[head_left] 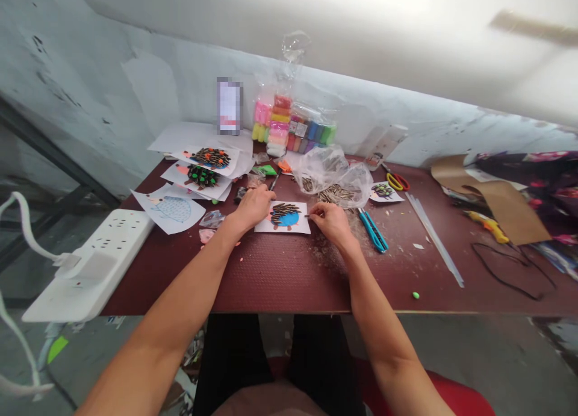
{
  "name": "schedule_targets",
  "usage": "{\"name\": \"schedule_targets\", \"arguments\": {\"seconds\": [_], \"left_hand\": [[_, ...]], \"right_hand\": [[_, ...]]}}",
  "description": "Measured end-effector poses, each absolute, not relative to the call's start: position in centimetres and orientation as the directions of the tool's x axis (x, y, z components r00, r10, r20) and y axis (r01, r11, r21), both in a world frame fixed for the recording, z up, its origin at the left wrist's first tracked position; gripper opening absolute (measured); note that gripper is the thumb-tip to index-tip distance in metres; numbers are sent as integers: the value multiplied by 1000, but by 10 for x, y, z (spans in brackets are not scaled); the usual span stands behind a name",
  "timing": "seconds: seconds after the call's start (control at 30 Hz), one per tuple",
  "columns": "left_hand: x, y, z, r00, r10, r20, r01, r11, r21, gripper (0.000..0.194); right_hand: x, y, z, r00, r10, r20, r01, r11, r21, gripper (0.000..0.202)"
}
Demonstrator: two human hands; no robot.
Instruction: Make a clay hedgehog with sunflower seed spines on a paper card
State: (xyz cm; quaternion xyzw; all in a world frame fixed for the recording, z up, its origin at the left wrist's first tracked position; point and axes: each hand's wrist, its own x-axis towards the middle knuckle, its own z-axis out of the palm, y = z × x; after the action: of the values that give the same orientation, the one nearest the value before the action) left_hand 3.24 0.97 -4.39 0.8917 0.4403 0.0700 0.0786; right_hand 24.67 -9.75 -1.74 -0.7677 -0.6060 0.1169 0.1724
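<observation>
A white card (262, 226) lies on the table in front of me, bearing a hedgehog figure (289, 218) with a blue body and dark twig-like spines. My left hand (256, 205) is closed at the card's upper left edge, fingers curled against it. At the right edge, my right hand (332, 220) pinches a short dark twig piece (307, 215) between thumb and fingers. Behind it, a clear plastic bag (350, 172) lies open with many short twig pieces (336, 193). A dark pen-like stick (275, 179) lies just beyond my left hand.
Finished-looking hedgehog cards (221, 190) and a blue hedgehog drawing (174, 211) lie left. A teal cutter (372, 230), scissors (397, 180), glue sticks (436, 241) and a yellow glue gun (487, 225) lie right. Colored clay packs (280, 127) stand behind; a power strip (99, 259) sits left.
</observation>
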Motion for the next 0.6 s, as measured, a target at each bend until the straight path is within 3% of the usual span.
{"name": "schedule_targets", "arguments": {"seconds": [0.13, 0.6], "left_hand": [[33, 9, -41, 600, 799, 31, 778, -593, 208, 40], [33, 10, -44, 598, 801, 42, 777, -591, 216, 41]], "right_hand": [[243, -99, -12, 242, 970, 32, 929, -222, -295, 20], [234, -98, -14, 165, 986, -21, 975, -167, -148, 21]]}}
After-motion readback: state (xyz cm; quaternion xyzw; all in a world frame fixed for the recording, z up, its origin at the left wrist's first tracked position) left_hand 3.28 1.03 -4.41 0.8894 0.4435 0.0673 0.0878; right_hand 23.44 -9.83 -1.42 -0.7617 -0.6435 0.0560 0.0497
